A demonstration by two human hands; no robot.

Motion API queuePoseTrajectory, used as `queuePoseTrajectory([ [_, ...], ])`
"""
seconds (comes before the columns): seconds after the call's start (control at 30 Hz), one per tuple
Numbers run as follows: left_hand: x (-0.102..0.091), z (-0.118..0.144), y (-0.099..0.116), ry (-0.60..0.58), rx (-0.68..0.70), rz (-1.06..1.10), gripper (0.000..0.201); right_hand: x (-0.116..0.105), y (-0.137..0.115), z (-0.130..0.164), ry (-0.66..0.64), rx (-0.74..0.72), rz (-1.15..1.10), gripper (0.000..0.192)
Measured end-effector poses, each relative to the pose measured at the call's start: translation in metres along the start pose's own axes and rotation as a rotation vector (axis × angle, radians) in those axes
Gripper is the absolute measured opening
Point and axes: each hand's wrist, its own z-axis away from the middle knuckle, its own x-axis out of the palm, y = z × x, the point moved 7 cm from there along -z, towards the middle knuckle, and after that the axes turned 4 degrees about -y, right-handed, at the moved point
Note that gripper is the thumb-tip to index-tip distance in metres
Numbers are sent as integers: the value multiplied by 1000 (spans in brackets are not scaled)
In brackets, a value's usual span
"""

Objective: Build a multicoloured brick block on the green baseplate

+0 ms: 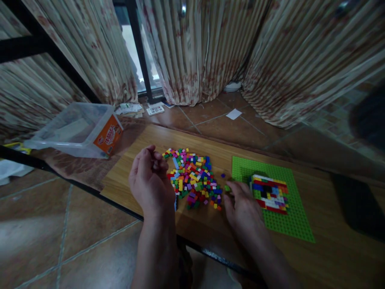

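Nearest, the right hand (243, 208) rests low on the wooden tabletop (331, 249), fingers loosely spread, tips at a small green brick (227, 188) beside the green studded baseplate (296, 224); whether it grips the brick is unclear. The left hand (150, 180) hovers curled and seemingly empty over the heap of small multicoloured plastic bricks (194, 178). On the baseplate sits a partly built multicoloured brick block (269, 193). A brick is seemingly being picked; pressing it on needs stud alignment. Far left lies a clear plastic tub (75, 128).

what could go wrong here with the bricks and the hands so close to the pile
The right hand rests at the green baseplate edge, beside the brick build; a nudge might shift the plate. The left hand, curled, sits against the loose brick pile, so a sweep could scatter bricks toward the table edge.
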Motion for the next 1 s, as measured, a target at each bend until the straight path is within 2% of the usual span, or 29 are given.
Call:
queuePoseTrajectory([
  [0.23, -8, -4, 7, 25, 13, 37, 16, 9, -7, -2, -104, 51, -285, 37],
  [0.33, -8, -5, 6, 26, 4, 23, 15, 4, -4, -3, -118, 80, -389, 38],
  [0.47, -7, -5, 4, 34, -13, 42, 13, -11, 9, -2, -108, 153, -317, 37],
  [0.67, -9, -6, 7, 28, -5, 32, 14, -5, 11, 5, -314, 211, -103, 32],
  [0.77, -10, -6, 8, 16, -2, 32, 15, 2, 3, 6, -302, 197, -156, 29],
  [1.0, -8, -6, 6, -18, -6, 37, 15, 13, 3, 3, -211, 195, -525, 29],
])
